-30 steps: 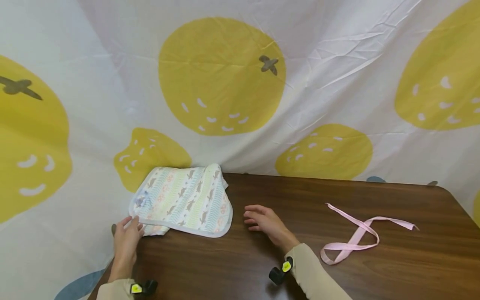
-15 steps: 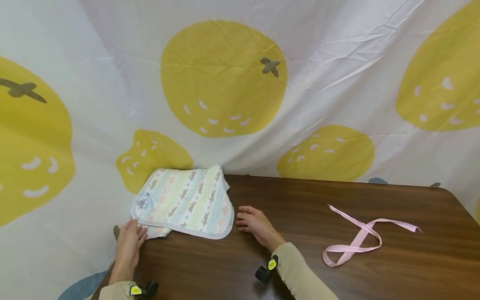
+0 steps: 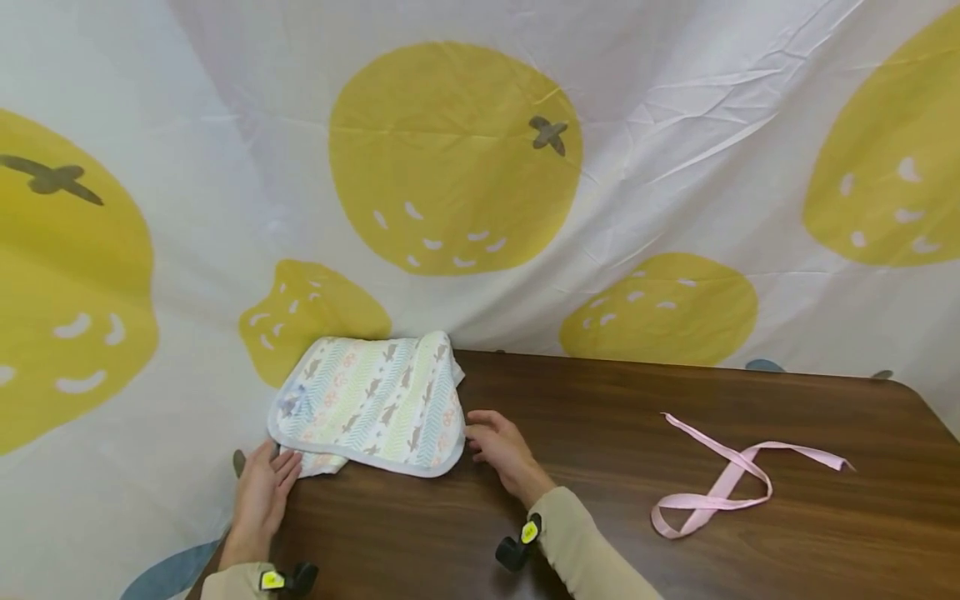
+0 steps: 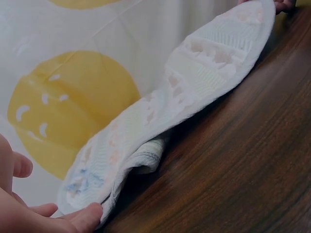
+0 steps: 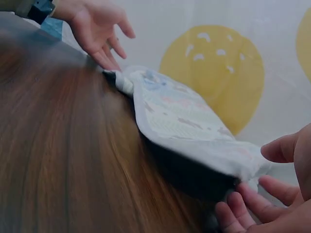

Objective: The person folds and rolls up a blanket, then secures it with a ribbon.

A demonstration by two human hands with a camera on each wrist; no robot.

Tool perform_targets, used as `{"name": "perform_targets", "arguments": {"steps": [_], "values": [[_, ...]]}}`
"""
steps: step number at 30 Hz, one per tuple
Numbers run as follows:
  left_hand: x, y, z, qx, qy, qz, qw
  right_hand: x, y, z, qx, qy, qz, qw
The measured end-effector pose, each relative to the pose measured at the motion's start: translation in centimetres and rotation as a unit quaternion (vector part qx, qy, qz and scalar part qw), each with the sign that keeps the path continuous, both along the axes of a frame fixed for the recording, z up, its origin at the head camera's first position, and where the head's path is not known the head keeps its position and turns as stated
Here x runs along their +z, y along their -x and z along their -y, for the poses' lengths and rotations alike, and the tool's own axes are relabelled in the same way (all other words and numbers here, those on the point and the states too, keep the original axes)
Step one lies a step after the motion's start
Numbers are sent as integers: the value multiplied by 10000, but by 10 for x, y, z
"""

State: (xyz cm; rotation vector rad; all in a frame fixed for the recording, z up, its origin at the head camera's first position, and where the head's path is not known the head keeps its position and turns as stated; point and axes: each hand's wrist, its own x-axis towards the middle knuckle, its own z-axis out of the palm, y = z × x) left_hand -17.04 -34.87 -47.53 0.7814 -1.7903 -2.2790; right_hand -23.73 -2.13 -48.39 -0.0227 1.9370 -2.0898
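Folded cloth (image 3: 371, 404) lies at the back left corner of the wood surface (image 3: 600, 517), against the lemon-print backdrop (image 3: 450, 158). Left hand (image 3: 262, 492) at the cloth's near-left corner, fingers (image 4: 82, 218) straight and touching the edge, gripping nothing; right hand (image 3: 498, 446) at its right edge — fingers (image 5: 252, 201) loosely spread, tips at the hem, no pinch visible. Pink ribbon (image 3: 723, 483) lies looped on the surface, well apart to the right.
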Motion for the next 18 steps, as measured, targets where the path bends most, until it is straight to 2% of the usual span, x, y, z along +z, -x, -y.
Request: {"name": "perform_targets", "arguments": {"steps": [5, 11, 18], "values": [[0, 2, -1, 95, -94, 10, 9999, -1, -3, 9, -189, 610, -48, 9979], [-1, 4, -1, 184, -113, 34, 9998, 2, -8, 16, -424, 736, 21, 9964], [-2, 8, -2, 298, 72, 13, 9995, 7, -12, 14, -216, 1197, 223, 9923]]}}
